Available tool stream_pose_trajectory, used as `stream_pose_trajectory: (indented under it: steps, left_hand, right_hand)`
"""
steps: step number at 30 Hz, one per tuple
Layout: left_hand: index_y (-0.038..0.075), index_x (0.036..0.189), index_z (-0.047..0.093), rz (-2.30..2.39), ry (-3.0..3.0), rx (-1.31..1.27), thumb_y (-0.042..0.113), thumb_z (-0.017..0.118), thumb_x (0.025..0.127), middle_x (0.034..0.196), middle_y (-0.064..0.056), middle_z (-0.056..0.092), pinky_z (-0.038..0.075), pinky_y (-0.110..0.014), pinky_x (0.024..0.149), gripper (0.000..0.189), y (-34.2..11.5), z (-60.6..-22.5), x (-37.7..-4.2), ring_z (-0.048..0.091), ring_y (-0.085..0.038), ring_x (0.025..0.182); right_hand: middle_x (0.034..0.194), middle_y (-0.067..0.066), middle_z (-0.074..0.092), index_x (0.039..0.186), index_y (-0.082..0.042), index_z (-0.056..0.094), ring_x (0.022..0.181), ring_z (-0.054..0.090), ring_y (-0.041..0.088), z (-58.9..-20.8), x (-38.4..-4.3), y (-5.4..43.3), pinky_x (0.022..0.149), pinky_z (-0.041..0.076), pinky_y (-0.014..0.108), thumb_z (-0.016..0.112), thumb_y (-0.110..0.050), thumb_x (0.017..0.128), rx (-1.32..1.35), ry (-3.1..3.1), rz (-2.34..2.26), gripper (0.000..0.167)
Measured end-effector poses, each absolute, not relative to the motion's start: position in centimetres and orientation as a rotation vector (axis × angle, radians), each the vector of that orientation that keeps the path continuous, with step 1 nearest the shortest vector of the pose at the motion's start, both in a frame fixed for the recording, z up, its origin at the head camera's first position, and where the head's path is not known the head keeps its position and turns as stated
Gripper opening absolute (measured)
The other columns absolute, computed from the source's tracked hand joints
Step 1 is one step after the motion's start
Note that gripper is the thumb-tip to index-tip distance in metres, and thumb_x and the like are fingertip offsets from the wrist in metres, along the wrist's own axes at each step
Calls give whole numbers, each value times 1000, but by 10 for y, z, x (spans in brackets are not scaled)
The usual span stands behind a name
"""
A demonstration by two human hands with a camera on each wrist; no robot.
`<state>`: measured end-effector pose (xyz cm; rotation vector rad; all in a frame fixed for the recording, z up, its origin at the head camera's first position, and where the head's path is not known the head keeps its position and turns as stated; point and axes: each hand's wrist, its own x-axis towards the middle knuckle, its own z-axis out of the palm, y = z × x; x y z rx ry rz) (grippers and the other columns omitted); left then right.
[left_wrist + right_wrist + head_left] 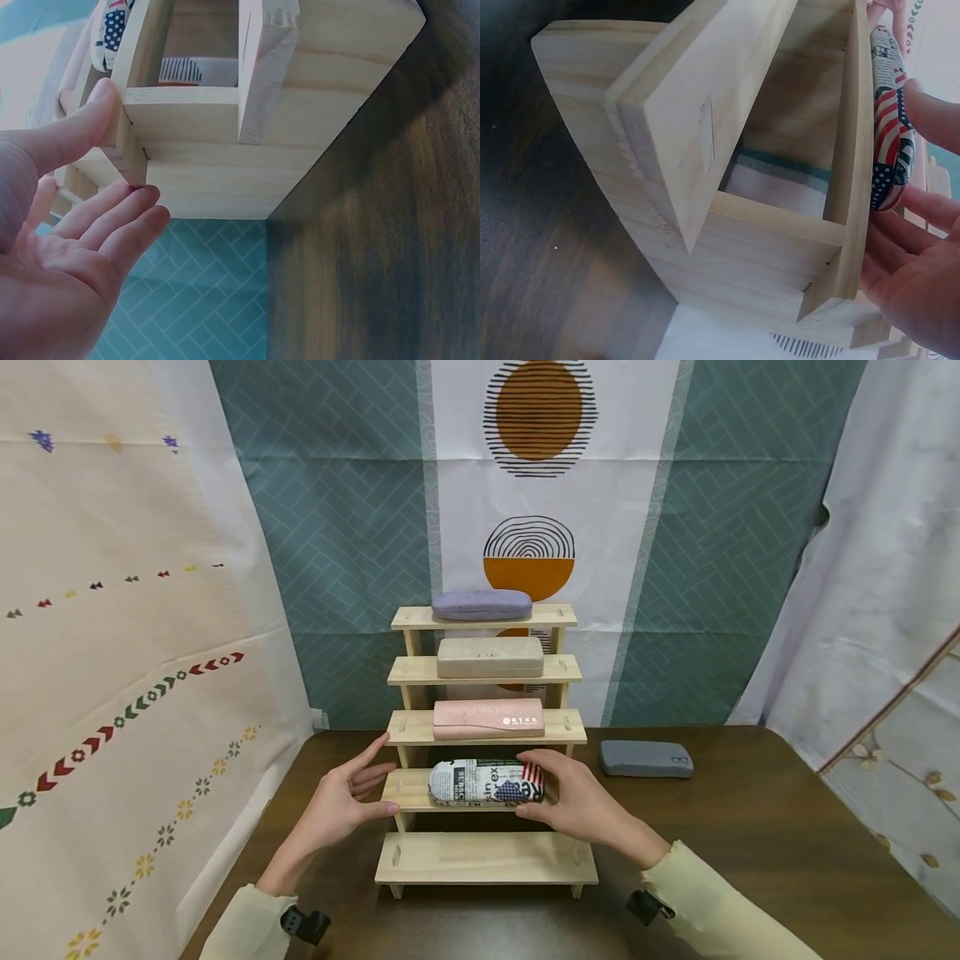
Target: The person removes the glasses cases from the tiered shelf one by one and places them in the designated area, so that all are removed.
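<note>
A glasses case with newspaper print and flag patterns [486, 782] lies lengthwise on the second step from the bottom of a wooden stepped rack [487, 857]. My right hand [573, 797] pinches the right end of this case, thumb in front and index finger at the top; the right wrist view shows its striped end [892, 142] between thumb and fingers. At the rack's left side, my left hand [341, 806] has its fingers spread and holds nothing. Its thumb [94, 120] and fingertips touch the end of a step in the left wrist view.
Higher steps hold a pink case [487, 718], a beige case [491, 657] and a purple case [482, 605]. A grey case [647, 759] lies on the dark wooden table [720, 860] right of the rack. Patterned cloths [345, 527] hang behind and at both sides.
</note>
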<state>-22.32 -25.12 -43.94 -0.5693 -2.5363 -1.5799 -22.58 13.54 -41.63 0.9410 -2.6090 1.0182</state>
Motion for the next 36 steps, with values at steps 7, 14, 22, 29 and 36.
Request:
stream_pose_trajectory:
  steps: [7, 14, 22, 29, 36]
  left_hand:
    - [25, 166, 36, -1593, -2524, -592, -4, 91, 79, 143, -29, 59, 50, -52, 105, 106, -251, -438, -225, 59, -42, 133]
    - [24, 167, 36, -1591, -2527, -577, -4, 90, 79, 142, -30, 59, 51, -50, 104, 107, -251, -437, -224, 59, -42, 132]
    - [26, 166, 37, -1606, -2531, -565, -5, 90, 79, 143, -28, 59, 51, -46, 105, 107, -251, -439, -224, 58, -43, 133]
    - [25, 166, 36, -1600, -2531, -563, -5, 90, 79, 143, -28, 60, 51, -47, 105, 107, -251, -437, -224, 58, -42, 133]
    - [24, 166, 37, -1604, -2530, -577, -4, 91, 79, 143, -30, 59, 52, -44, 105, 106, -251, -438, -223, 58, -42, 133]
  right_hand:
    - [142, 11, 62, 146, -7, 61, 124, 61, 27, -418, -229, 130, 103, 53, 51, 91, -29, 86, 923, -2635, 1027, 71]
    - [140, 10, 64, 144, -9, 63, 116, 63, 23, -416, -233, 124, 94, 55, 44, 92, -28, 85, 908, -2636, 1033, 69]
    - [139, 9, 65, 144, -10, 64, 111, 63, 21, -415, -233, 121, 92, 53, 44, 91, -27, 85, 910, -2638, 1032, 67]
    - [138, 7, 65, 142, -11, 65, 111, 63, 20, -415, -233, 121, 92, 54, 43, 91, -27, 85, 902, -2635, 1049, 65]
    - [134, 6, 66, 140, -10, 66, 108, 62, 19, -418, -233, 124, 90, 53, 42, 92, -28, 85, 886, -2641, 1054, 64]
